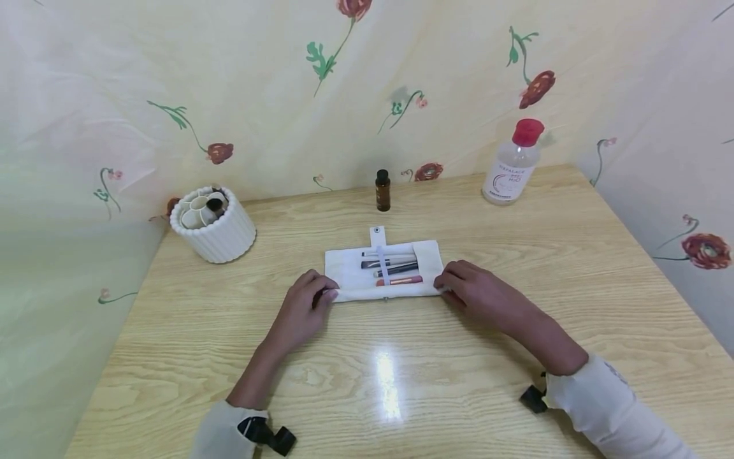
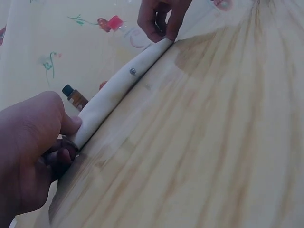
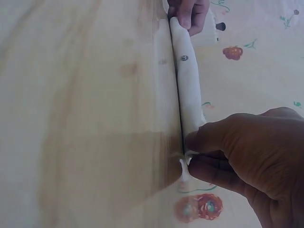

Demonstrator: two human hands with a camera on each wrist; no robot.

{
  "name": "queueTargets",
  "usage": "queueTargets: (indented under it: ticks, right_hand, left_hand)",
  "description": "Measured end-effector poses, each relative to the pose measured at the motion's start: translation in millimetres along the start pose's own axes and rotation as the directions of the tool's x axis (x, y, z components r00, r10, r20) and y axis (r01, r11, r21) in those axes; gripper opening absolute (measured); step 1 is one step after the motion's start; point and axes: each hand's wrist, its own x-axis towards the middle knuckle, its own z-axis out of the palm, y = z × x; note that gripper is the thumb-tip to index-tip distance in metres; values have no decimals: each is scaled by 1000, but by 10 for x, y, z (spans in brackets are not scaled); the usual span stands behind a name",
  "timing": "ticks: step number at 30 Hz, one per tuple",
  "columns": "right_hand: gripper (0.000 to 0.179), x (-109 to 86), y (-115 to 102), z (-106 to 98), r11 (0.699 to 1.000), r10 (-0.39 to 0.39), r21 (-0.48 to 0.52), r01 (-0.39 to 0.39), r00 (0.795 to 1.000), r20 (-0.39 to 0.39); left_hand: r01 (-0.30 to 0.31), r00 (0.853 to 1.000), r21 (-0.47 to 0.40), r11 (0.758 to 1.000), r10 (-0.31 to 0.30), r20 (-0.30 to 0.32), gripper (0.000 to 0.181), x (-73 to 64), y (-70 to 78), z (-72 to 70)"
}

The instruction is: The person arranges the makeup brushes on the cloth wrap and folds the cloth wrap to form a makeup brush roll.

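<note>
A white brush roll (image 1: pixel 346 271) lies open on the table, its near edge folded over into a thick rounded strip. Inside, several makeup brushes (image 1: pixel 395 270) lie crosswise under a narrow band, a pink-handled one (image 1: pixel 408 280) nearest the fold. A strap with a snap (image 1: pixel 377 235) sticks out from the far edge. My left hand (image 1: pixel 304 306) pinches the fold's left end between thumb and fingers. At the other end, my right hand (image 1: pixel 476 290) pinches the fold likewise. Both wrist views show a metal snap stud (image 2: pixel 133 71) on the folded strip, between the hands.
A ribbed white holder (image 1: pixel 220 233) with brushes inside stands at the back left. Behind the roll is a small brown bottle (image 1: pixel 383 191) with a black cap. A clear bottle (image 1: pixel 509 172) with a red cap stands at the back right, near the flowered wall covering (image 1: pixel 258 95).
</note>
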Motion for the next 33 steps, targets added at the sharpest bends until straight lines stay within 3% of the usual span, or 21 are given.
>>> queueTargets:
  ticks: [6, 11, 14, 18, 22, 26, 33]
  right_hand:
    - [24, 27, 34, 15, 1000, -28, -2, 28, 999, -16]
    - [25, 37, 79, 25, 998, -65, 8, 66, 997, -35]
    - [26, 45, 113, 32, 997, -81, 16, 82, 996, -46]
    - [25, 62, 148, 43, 995, -85, 43, 87, 995, -54]
    - [24, 83, 173, 52, 994, -76, 69, 79, 996, -46]
    - [21, 113, 196, 52, 994, -35, 107, 36, 999, -10]
    - [16, 172, 255, 57, 970, 98, 213, -119, 990, 104]
  left_hand:
    - [57, 998, -39, 998, -57, -16, 19, 34, 4, 44]
    - [39, 999, -30, 999, -40, -20, 17, 39, -2, 51]
    - [26, 1000, 1, 1000, -26, 11, 13, 31, -12, 44]
    - [23, 998, 22, 1000, -24, 62, 27, 14, -29, 41]
    - [5, 999, 16, 1000, -5, 45, 34, 5, -32, 42]
    - [-3, 1000, 0, 1000, 3, 4, 30, 2, -33, 46]
    - [26, 999, -38, 999, -27, -28, 21, 16, -45, 54]
